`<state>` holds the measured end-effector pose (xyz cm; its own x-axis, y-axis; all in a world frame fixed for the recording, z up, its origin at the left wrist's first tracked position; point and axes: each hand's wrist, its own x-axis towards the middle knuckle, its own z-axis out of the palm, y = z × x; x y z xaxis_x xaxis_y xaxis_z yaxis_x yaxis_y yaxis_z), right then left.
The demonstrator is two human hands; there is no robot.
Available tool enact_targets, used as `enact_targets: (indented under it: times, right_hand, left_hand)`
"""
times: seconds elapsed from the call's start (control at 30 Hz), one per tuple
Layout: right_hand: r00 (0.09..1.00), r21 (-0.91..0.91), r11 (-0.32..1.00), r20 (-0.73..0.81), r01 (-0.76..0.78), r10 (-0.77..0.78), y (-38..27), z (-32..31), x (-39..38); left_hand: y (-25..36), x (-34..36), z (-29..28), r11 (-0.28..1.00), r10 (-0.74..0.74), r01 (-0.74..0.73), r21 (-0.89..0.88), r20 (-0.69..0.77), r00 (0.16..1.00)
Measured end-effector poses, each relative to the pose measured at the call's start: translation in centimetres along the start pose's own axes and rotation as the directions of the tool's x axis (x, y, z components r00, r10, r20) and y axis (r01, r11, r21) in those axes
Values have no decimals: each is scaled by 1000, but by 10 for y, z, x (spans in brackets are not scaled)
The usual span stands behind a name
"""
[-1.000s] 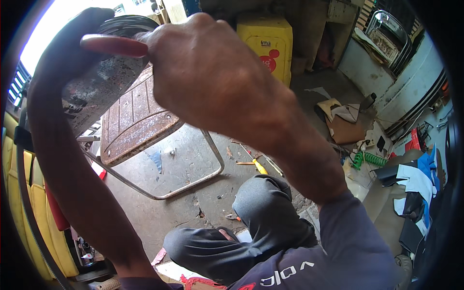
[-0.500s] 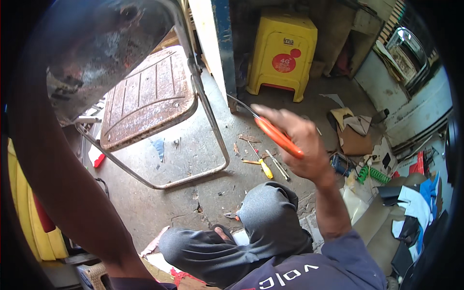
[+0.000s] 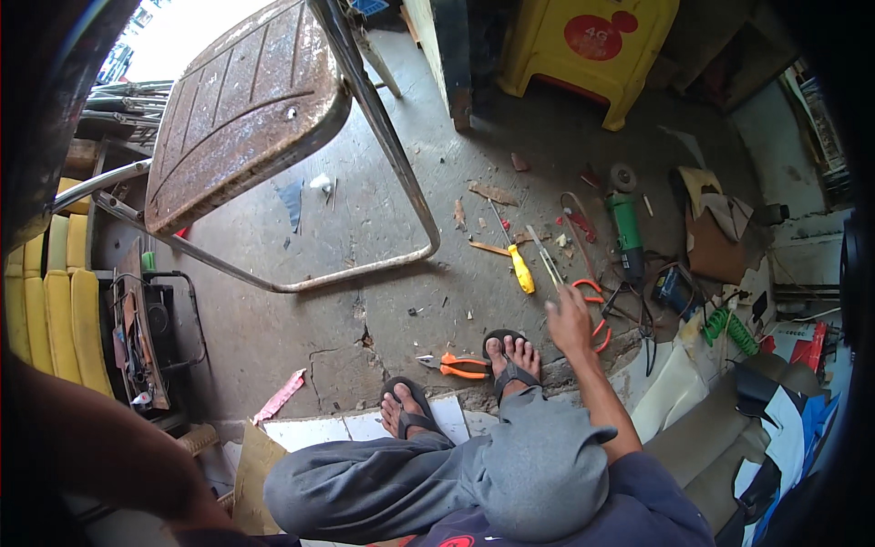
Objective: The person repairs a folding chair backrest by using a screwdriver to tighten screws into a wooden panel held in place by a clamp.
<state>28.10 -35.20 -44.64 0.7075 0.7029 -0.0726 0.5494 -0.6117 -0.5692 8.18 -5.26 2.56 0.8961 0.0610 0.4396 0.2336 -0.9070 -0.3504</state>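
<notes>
On the grey floor (image 3: 264,337), a pair of red-handled cutters (image 3: 601,330) lies just to the right of the person's right hand (image 3: 571,321). The fingers are blurred; I cannot tell how far open the hand is, or whether it touches or has hold of anything. The left forearm (image 3: 118,447) comes in at the lower left, but its hand is out of sight, so I can't say what it holds.

A rusty metal chair (image 3: 246,118) stands at the upper left, its seat tilted and its bent tube leg resting on the floor. Ahead of the right hand lie a yellow screwdriver (image 3: 521,269) and a thin metal tool (image 3: 545,255), side by side. Farther right is a green grinder (image 3: 625,228), with a piece of brown card (image 3: 715,242) beyond it. Orange-handled pliers (image 3: 465,366) lie by the person's sandalled right foot (image 3: 512,356), their nose pointing left. A pink strip (image 3: 281,395) lies near the white tiles (image 3: 314,430).

A yellow stool (image 3: 547,36) stands at the top, and yellow padded cushions (image 3: 87,324) fill the left side. A green coiled hose (image 3: 729,330) sits over on the right.
</notes>
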Motion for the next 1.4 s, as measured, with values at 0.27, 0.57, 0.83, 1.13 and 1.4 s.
enact_targets:
  times: [0.27, 0.57, 0.83, 1.13, 1.4]
  right_hand:
    - [991, -20, 994, 67, -112, 113, -28, 45, 63]
    - [957, 264, 920, 95, -291, 275, -3, -47, -27]
    - [932, 241, 920, 271, -309, 241, -29, -53, -74]
    - [970, 343, 924, 222, -171, 97, -78, -73, -37]
    - [975, 317, 940, 133, 129, -178, -92, -68, -26]
  left_hand:
    - [127, -140, 251, 608, -189, 549, -574, 567, 802]
    - [270, -146, 393, 415, -211, 645, -642, 621, 754]
    - [291, -137, 440, 534, -141, 463, -708, 465, 874]
    - [236, -138, 372, -933, -86, 272, -236, 879, 469]
    - [217, -132, 337, -996, -84, -69, -57, 874, 478]
